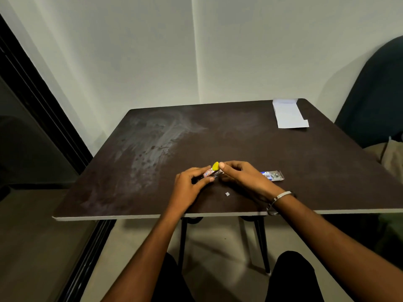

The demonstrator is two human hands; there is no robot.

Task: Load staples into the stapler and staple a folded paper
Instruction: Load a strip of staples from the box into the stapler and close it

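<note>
Dark smudged tabletop (152, 149) by white wall (130, 51); my left hand (187, 184) and right hand (242, 175) both pinch stapler (212, 172), folded paper (287, 115) far corner

No legible text. Red-and-white label on stapler (210, 172), held between both grips: print too small to read. Blue-and-white staple packet (272, 175), right of right grip: markings blurred.

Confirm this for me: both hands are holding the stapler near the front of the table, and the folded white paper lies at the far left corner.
Not quite. Both hands, left hand and right hand, do hold the stapler near the table's front, but the head view shows the folded white paper at the far right corner.
</note>
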